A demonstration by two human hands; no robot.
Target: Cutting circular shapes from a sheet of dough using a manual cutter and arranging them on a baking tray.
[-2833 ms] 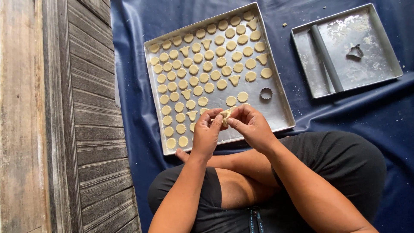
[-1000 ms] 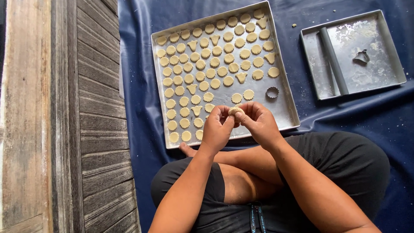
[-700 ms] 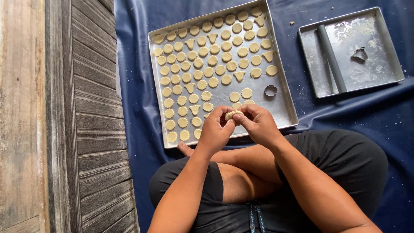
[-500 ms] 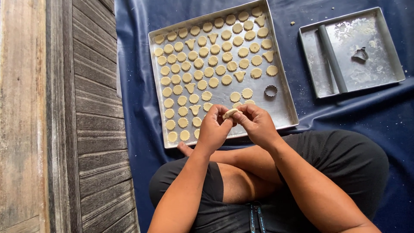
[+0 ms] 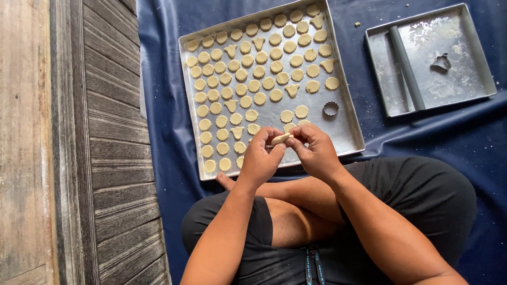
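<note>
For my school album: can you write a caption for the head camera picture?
Both hands, left hand and right hand, pinch a piece of dough over a tray of cut-out cookies.

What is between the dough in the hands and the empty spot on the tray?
Nothing visible. Both hands, left hand and right hand, pinch the dough piece just above the tray. The bare patch lies right beside it, with only the small round cutter resting further up.

Left hand and right hand meet at the fingertips, both pinched closed; forearms extend forward from the body over crossed legs.
</note>
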